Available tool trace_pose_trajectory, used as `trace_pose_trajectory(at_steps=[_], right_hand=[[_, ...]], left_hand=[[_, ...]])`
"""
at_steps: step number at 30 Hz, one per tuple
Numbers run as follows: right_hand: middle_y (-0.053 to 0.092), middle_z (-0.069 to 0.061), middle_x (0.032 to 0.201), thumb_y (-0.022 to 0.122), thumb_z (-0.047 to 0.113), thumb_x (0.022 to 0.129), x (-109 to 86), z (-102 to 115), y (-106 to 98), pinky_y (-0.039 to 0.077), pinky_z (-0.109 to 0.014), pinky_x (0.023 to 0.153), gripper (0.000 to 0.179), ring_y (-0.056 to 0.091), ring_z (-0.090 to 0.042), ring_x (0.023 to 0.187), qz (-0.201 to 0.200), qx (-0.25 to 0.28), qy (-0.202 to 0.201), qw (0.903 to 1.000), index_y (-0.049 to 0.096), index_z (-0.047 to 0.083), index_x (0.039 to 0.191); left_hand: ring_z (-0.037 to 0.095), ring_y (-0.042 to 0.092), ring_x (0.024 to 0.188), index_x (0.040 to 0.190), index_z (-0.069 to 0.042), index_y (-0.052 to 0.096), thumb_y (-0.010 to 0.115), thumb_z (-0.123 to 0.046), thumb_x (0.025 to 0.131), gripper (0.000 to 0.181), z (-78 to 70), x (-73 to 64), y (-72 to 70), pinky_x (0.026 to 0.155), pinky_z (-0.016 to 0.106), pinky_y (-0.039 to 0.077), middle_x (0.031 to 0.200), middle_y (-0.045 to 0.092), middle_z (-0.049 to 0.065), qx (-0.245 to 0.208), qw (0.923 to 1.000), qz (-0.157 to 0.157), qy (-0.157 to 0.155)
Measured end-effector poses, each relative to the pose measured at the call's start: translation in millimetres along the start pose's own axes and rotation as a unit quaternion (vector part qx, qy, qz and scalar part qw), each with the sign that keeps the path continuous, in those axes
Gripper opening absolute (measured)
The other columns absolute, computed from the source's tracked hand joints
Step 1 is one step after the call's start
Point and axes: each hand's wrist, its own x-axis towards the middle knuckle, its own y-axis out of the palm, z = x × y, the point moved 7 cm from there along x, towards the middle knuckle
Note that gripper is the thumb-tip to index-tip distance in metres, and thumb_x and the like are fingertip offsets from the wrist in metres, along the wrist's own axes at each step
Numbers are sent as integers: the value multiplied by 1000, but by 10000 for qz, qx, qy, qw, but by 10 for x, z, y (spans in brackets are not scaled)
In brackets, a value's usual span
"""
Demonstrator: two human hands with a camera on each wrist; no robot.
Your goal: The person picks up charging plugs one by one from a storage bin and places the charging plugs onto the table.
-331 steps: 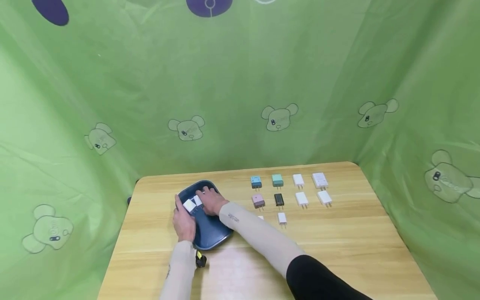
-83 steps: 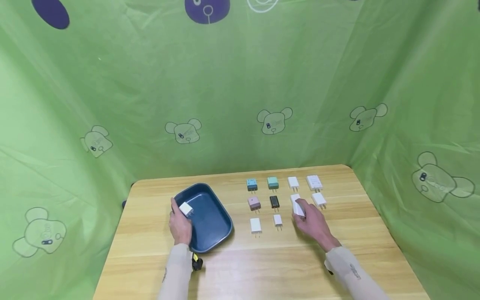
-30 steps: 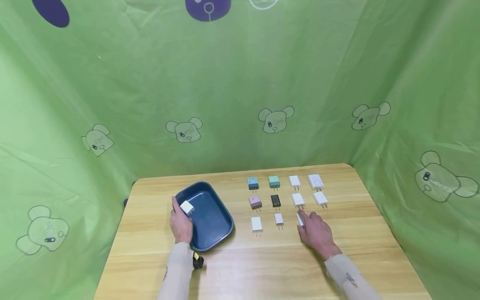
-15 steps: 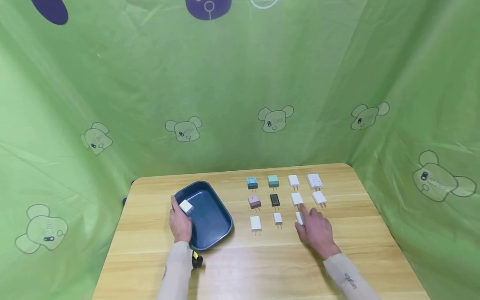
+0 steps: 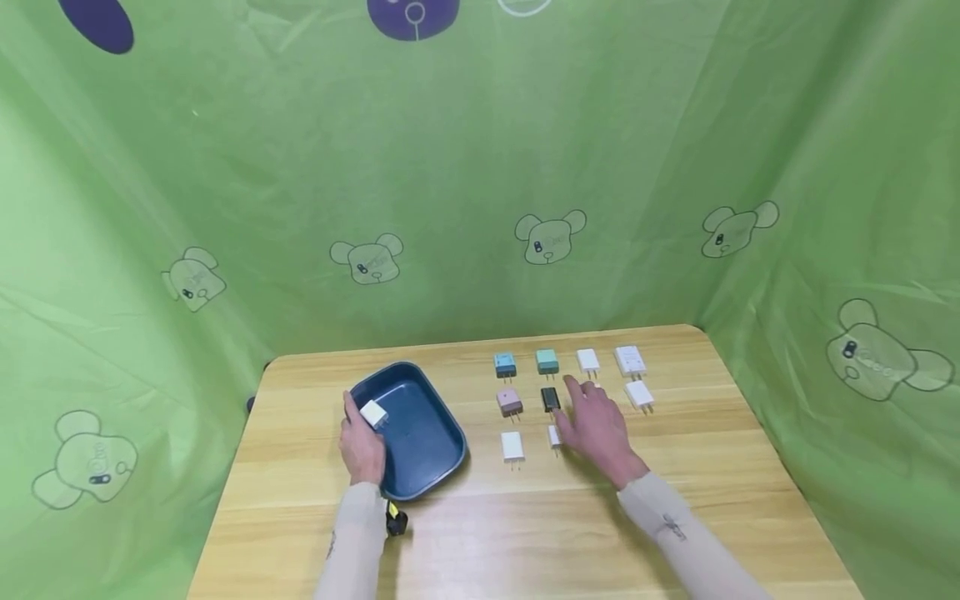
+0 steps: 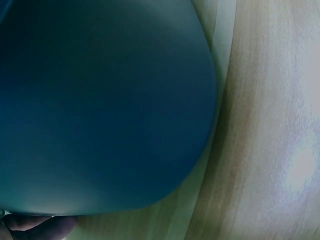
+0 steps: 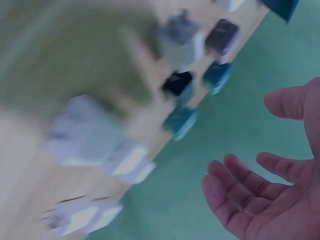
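Observation:
My left hand (image 5: 362, 450) holds the left side of a dark blue tray (image 5: 431, 467); its fingertips (image 6: 47, 227) show beside the tray wall in the left wrist view. One white charger plug (image 5: 373, 412) lies in the tray near that hand. My right hand (image 5: 597, 425) is above the rows of chargers with fingers spread and nothing in them. Just left of it are a black charger (image 5: 551, 398) and a small white charger (image 5: 554, 436). The hand hides the chargers under it. In the right wrist view, this hand (image 7: 265, 195) has relaxed fingers.
Around the right hand lie blue (image 5: 505, 364), green (image 5: 547, 360), pink (image 5: 509, 402) and white chargers (image 5: 512, 446), prongs toward me. More white chargers (image 5: 630, 359) lie at the right. A black-and-yellow object (image 5: 396, 520) is by the left wrist. Green curtains (image 5: 465, 292) surround the wooden table (image 5: 487, 550).
Earlier both hands were in the tray; then the right hand set a white charger down in the front row. It has now let go and moved left. The left hand stays at the tray.

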Motion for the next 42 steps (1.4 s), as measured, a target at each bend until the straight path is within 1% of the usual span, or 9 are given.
trace_pose_trajectory(at_steps=[5, 8, 11, 15, 19, 26, 29, 34, 42], right_hand=[[62, -24, 128, 66, 34, 93, 212, 371, 49, 58, -54, 89, 67, 63, -38, 109, 178, 200, -217, 9994, 43, 8, 150], [63, -22, 126, 68, 32, 93, 314, 603, 79, 58, -50, 88, 68, 63, -35, 107, 272, 321, -400, 9983, 42, 8, 152], [65, -18, 118, 68, 30, 93, 404, 828, 106, 58, -45, 82, 67, 62, -31, 101, 319, 335, -641, 9969, 43, 9, 151], [65, -16, 118, 66, 32, 94, 520, 1108, 162, 58, -42, 83, 65, 63, -30, 102, 483, 235, -951, 9940, 43, 9, 150], [65, -16, 124, 66, 34, 95, 636, 1375, 238, 58, -43, 89, 64, 63, -30, 108, 708, 156, -1233, 9897, 44, 9, 149], [65, -15, 128, 66, 35, 95, 795, 1817, 408, 57, -45, 98, 61, 62, -30, 116, 896, -84, -1737, 9807, 47, 10, 147], [65, -13, 127, 65, 36, 96, 820, 1980, 499, 55, -43, 101, 59, 61, -28, 117, 1015, -241, -1935, 9755, 48, 12, 146], [65, -10, 124, 64, 36, 95, 830, 2233, 633, 55, -39, 99, 53, 62, -25, 113, 1055, -588, -2399, 9633, 52, 14, 141], [62, -9, 129, 64, 35, 95, 825, 2531, 841, 55, -38, 100, 51, 60, -25, 117, 1349, -970, -2870, 9434, 52, 14, 141]], left_hand=[[54, 62, 111, 165, -20, 10, 65, 11, 81, 105, 4, -3, 5, 99, 62, 52, 133, 55, 37, -22, 10000, 29, -45], [55, 62, 111, 165, -21, 8, 64, 11, 81, 106, 10, 5, 9, 99, 62, 52, 134, 54, 37, -5, 10000, 48, -66], [55, 62, 111, 165, -22, 6, 64, 11, 81, 107, 16, 9, 9, 99, 62, 52, 132, 55, 37, 37, 9999, 75, -82], [55, 63, 110, 165, -21, 7, 65, 11, 81, 107, 11, 3, -1, 98, 62, 53, 131, 56, 38, 104, 9999, 49, -57], [54, 63, 108, 165, -19, 9, 66, 11, 81, 106, -4, -10, -7, 96, 62, 53, 129, 57, 38, 148, 9999, 0, -26], [53, 64, 108, 165, -20, 8, 64, 11, 83, 104, -22, -24, -3, 97, 61, 53, 130, 57, 37, 144, 9999, 28, -52], [53, 64, 108, 165, -18, 8, 65, 11, 83, 103, -30, -18, -6, 96, 61, 54, 130, 57, 37, 199, 9998, 48, -37], [52, 65, 106, 165, -17, 9, 67, 9, 82, 104, -37, -12, -12, 94, 60, 55, 128, 58, 37, 313, 9995, 58, -20], [52, 65, 103, 163, -13, 17, 69, 6, 83, 97, -41, -9, -5, 91, 59, 55, 124, 60, 36, 401, 9991, -109, 48]])
